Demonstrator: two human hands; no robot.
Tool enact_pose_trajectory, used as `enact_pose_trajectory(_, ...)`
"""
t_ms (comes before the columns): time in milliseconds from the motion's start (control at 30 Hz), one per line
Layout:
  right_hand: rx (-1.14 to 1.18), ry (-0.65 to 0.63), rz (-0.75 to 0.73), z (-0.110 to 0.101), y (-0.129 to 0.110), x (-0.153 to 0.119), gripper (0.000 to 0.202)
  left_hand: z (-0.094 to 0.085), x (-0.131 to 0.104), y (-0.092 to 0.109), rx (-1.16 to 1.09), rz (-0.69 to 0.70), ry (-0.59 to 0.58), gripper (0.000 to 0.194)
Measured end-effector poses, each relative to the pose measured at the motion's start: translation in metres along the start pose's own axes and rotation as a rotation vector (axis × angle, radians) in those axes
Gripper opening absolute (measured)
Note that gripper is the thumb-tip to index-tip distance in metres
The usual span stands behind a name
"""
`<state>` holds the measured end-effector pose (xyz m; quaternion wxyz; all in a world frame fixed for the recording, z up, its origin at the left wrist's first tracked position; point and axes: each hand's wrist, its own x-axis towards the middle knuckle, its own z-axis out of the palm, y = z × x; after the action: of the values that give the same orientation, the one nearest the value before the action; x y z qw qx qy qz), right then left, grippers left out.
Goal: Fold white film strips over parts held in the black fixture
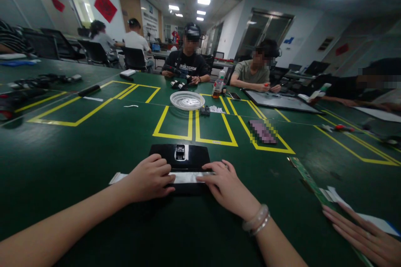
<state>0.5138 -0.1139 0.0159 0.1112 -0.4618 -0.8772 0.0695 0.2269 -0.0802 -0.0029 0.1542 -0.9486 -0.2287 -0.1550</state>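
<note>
A glossy black rectangular piece (159, 152) with a square socket near its middle lies on the table in front of me. Across it runs a flat white-silver strip (186, 177), like a ribbon cable, its left end sticking out past my wrist. My left hand (152, 178) is closed over the strip's left part, fingers curled and thumb low against the black piece. On the strip's right part rests my right hand (224, 181), fingers stretched out and apart, fingertips touching the strip and the black piece. Its wrist wears pale bracelets.
A white basket (175, 102) stands beyond on the green table (125, 162) with yellow tape outlines. A pinkish phone (263, 131) lies right of it. At the lower right, another person's hand (366, 233) touches a long green circuit board (308, 181). Several people sit around.
</note>
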Motion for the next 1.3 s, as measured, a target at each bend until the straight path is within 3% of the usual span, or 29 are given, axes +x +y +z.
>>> enact_pose_trajectory(267,-0.057,0.054,-0.025,-0.002,-0.014,0.002,0.024,0.006,0.001,0.002,-0.078,-0.096,-0.097,0.025)
enact_pose_trajectory(333,-0.069,0.039,-0.017,-0.002,-0.018,0.002,0.020,0.005,0.002,0.003,-0.107,-0.135,-0.087,0.037)
enact_pose_trajectory(400,-0.080,0.039,-0.008,-0.002,-0.020,0.002,0.020,0.007,0.002,0.004,-0.134,-0.173,-0.092,0.061)
enact_pose_trajectory(500,-0.080,0.063,-0.010,-0.001,-0.019,0.002,0.019,0.012,0.001,0.004,-0.171,-0.203,-0.153,0.086)
enact_pose_trajectory(667,-0.057,0.155,-0.012,0.002,-0.014,0.004,0.021,0.013,0.002,0.001,-0.260,-0.245,-0.180,0.090)
enact_pose_trajectory(867,-0.054,0.286,0.020,-0.001,-0.011,0.004,0.026,0.000,0.008,-0.007,-0.345,-0.244,-0.121,0.081)
enact_pose_trajectory(967,-0.030,0.312,0.020,-0.001,-0.009,0.004,0.026,-0.002,-0.002,-0.028,-0.264,-0.308,-0.033,0.077)
enact_pose_trajectory(1100,-0.015,0.304,0.018,0.002,-0.006,0.004,0.026,0.005,-0.032,-0.077,-0.095,-0.471,0.172,0.073)
enact_pose_trajectory(1200,-0.017,0.294,0.030,0.004,-0.004,0.004,0.026,0.011,-0.070,-0.121,0.050,-0.627,0.359,0.078)
enact_pose_trajectory(1300,-0.030,0.266,0.051,0.004,-0.003,0.004,0.023,0.010,-0.118,-0.161,0.137,-0.717,0.368,0.071)
